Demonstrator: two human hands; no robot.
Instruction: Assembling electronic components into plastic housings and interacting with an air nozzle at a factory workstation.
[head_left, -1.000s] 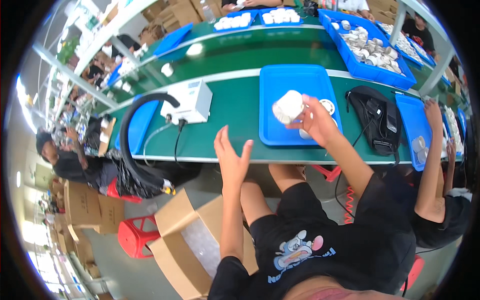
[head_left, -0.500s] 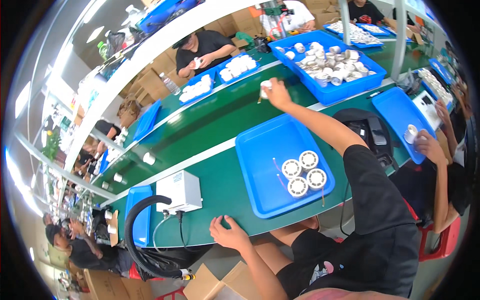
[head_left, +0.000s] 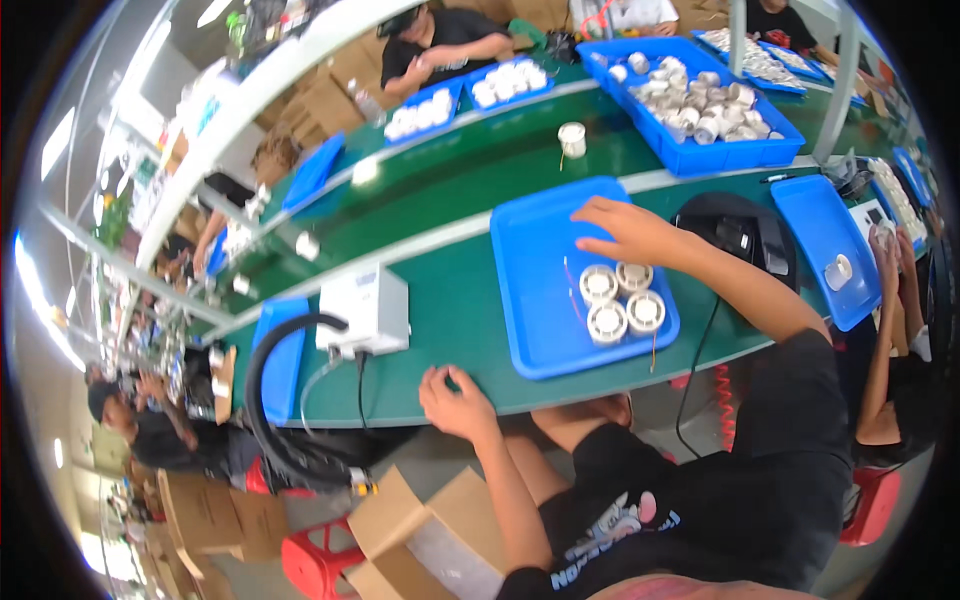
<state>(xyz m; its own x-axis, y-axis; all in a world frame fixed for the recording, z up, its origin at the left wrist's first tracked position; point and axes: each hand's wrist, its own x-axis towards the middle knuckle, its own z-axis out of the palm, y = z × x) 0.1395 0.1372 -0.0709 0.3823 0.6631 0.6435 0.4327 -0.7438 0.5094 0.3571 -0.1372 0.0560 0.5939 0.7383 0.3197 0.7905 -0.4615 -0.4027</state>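
Over the far half of a shallow blue tray (head_left: 545, 345), my right hand (head_left: 628, 232) reaches in from the right, empty, thumb and fingers apart. Just nearer than it, several white round parts with slotted tops (head_left: 606, 322) sit grouped in the tray, thin wires trailing from them. Beyond the tray, a white cylindrical part (head_left: 572, 138) stands alone on the green strip with a wire hanging from it. At the bench's front edge, left of the tray, my left hand (head_left: 457, 402) rests with loosely bent fingers apart and nothing in it.
A deep blue bin (head_left: 720, 158) heaped with white cylinders stands at the far right. Left of the tray are a white box (head_left: 372, 308) with cables and a black flexible hose (head_left: 258, 400). An open carton (head_left: 440, 545) lies below the bench. Co-workers sit across and to the right.
My right hand has let go of the white cylindrical part on the green strip and drawn back over the tray. My left hand stays by the bench edge. The view has shifted.
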